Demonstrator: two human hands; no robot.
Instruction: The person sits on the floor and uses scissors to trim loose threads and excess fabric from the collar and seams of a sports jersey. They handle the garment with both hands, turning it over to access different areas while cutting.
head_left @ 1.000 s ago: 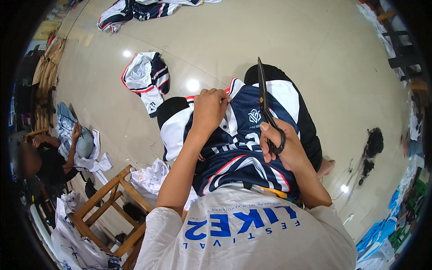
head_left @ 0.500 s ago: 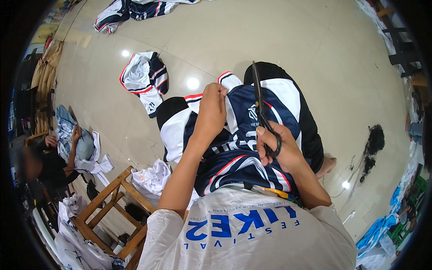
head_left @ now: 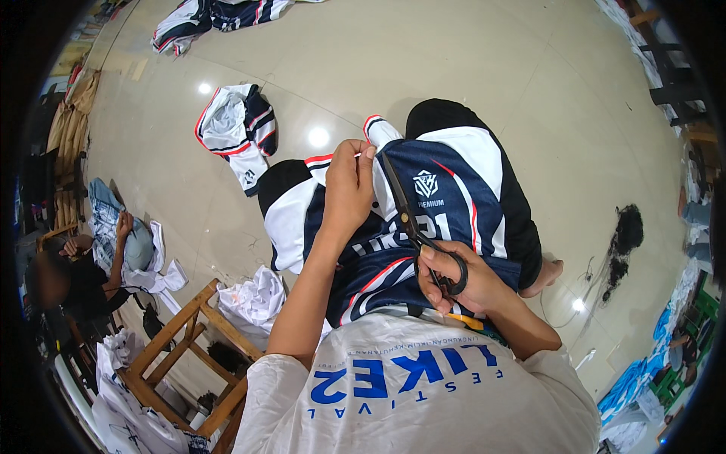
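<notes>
A glossy beige tiled floor (head_left: 575,113) bears a crumpled red-trimmed white garment (head_left: 227,125), a tangled black heap (head_left: 626,234) and a brown wooden stool (head_left: 172,325). Across the lap spreads a navy-and-white fabric jersey (head_left: 446,208). The right hand (head_left: 473,280) grips black metal scissors (head_left: 405,216) over it; the left hand (head_left: 350,189) pinches narrowly at its collar, contents unclear.

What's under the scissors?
The navy-and-white jersey shows beneath the black scissors, held in the right hand. Fabric directly behind scissors and hand is covered.
</notes>
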